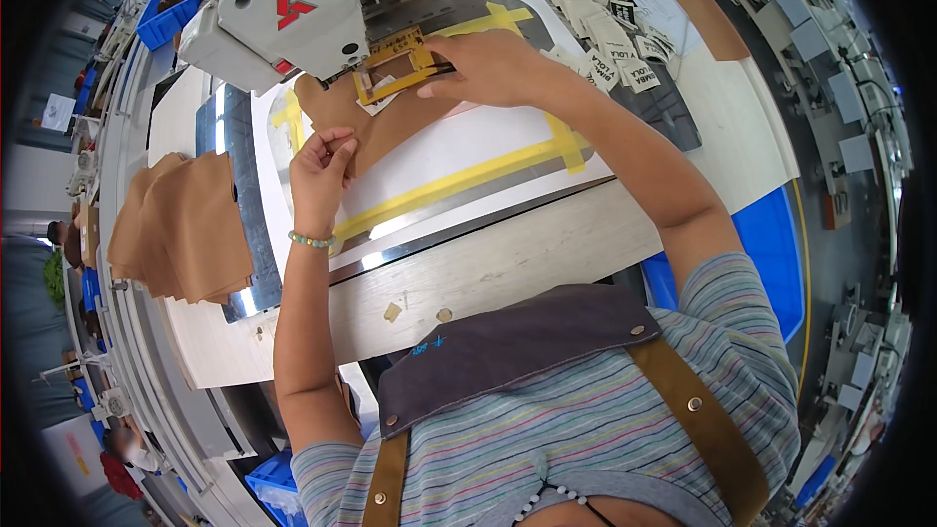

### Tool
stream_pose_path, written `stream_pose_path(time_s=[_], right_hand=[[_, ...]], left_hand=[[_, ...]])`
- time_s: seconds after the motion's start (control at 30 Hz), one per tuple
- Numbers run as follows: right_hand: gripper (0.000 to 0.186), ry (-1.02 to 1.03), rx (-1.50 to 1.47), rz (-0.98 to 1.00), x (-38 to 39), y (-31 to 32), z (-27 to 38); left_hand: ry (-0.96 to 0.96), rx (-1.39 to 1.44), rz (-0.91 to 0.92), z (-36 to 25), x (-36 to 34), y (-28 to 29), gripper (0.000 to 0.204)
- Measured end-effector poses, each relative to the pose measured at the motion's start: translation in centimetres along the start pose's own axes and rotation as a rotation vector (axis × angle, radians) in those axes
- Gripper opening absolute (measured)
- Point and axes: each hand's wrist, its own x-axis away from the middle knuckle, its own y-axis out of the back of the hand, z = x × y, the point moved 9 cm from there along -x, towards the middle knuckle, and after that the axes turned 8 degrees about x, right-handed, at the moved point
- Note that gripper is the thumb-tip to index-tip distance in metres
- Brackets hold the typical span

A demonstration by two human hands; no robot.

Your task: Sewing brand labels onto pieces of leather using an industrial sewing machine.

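A white industrial sewing machine (278,15) stands over a white sheet (468,141) edged with yellow tape. Under its head lies a brown fabric piece (386,137), with a yellow template frame (376,93) on top and a small pale patch inside it. My left hand (322,166) pinches the fabric's lower left edge between thumb and fingers. My right hand (488,68) is on the right end of the yellow frame, fingers curled over it and partly hidden.
Stacked brown pieces (176,229) lie at left, loose white labels (610,39) at upper right beside a brown sheet (708,20). Blue bins (766,273) flank the pale tabletop (508,263). Other workstations and people (68,244) appear at the far left.
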Motion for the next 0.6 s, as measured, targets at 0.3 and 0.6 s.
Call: stream_pose_path(time_s=[0.3,0.6], right_hand=[[0.045,0.195,-0.045,-0.064,-1.2,-1.6,2.5],[0.046,0.115,-0.088,-0.101,-0.9,-1.0,1.1]], left_hand=[[0.043,0.034,0.125,0.6,-1.7,-4.1,0.015],[0.004,0.081,0.071,-2.4,7.9,0.2,0.016]])
